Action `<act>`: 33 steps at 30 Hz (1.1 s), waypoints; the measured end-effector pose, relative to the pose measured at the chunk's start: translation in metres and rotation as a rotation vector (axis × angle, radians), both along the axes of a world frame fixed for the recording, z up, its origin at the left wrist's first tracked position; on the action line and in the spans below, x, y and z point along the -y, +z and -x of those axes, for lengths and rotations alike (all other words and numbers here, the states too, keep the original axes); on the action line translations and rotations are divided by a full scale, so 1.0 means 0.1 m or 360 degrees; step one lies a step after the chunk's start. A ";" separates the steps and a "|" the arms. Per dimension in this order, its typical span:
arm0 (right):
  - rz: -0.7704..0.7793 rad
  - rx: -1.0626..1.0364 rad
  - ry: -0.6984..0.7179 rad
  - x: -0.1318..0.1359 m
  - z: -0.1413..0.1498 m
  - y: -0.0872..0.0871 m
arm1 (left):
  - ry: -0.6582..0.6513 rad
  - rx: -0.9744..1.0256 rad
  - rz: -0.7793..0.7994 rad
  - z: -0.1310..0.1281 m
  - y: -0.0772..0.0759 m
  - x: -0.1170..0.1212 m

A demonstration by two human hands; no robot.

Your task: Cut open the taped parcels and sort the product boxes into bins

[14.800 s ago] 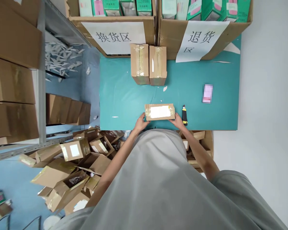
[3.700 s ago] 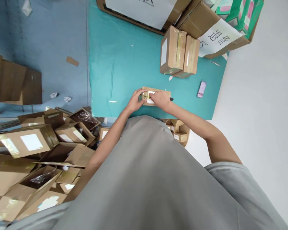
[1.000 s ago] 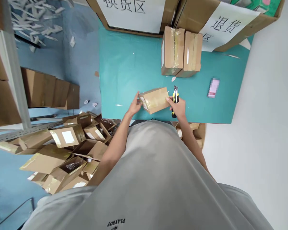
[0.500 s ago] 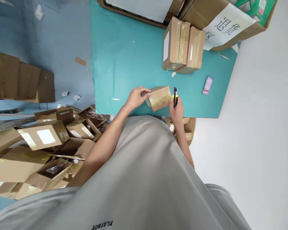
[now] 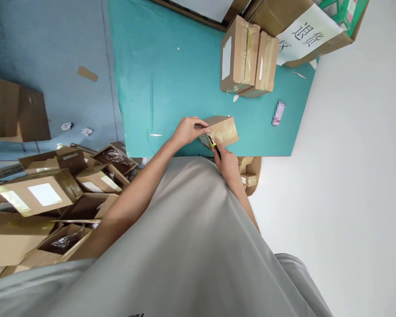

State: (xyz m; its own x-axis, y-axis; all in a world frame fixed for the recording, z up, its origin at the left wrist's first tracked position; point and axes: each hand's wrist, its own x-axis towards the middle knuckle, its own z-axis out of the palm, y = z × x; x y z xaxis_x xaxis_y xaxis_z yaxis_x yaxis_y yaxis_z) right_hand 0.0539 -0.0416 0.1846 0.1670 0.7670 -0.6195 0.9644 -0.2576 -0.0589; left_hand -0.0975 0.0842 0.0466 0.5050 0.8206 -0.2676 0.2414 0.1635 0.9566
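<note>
A small taped cardboard box [image 5: 227,131] lies near the front edge of the green table [image 5: 178,83]. My left hand [image 5: 188,131] grips its left end, thumb on the near side and fingers over the top. In my right hand [image 5: 227,162] is a black and yellow utility knife [image 5: 215,144], closed in the fist. The knife's tip is at the taped left part of the box, close to my left thumb. Whether the blade has cut in, I cannot tell.
Two taped cartons [image 5: 239,57] stand side by side farther back. Behind them is a large box with a paper sign [image 5: 308,35]. A pixelated item [image 5: 278,113] lies at the right. Many opened cardboard boxes [image 5: 42,193] are heaped on the floor at left.
My right hand has moved left with the utility knife, from beside the box's right end to its taped left part. My left hand keeps its hold on the box.
</note>
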 end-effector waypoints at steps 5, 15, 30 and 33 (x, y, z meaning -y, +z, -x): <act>0.0064 0.0084 0.0014 -0.02 0.06 0.05 | -0.0018 -0.0066 -0.0055 -0.02 -0.02 -0.03; 0.0176 0.0194 0.0099 -0.09 0.14 0.14 | 0.0028 -0.0095 -0.0036 -0.01 0.01 -0.01; 0.0349 0.0337 0.0107 -0.21 0.33 0.07 | 0.0160 -0.0293 -0.0049 -0.05 0.07 0.11; 0.0318 0.0300 0.0090 -0.20 0.33 0.09 | 0.0212 -0.0274 -0.0058 -0.05 0.06 0.12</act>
State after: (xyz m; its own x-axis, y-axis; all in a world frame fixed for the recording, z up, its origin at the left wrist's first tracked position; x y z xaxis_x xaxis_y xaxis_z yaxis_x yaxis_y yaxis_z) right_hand 0.0211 -0.0221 0.1932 0.2538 0.6442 -0.7216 0.9668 -0.1914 0.1692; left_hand -0.0926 0.0717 0.0523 0.3412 0.8876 -0.3095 0.3800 0.1709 0.9091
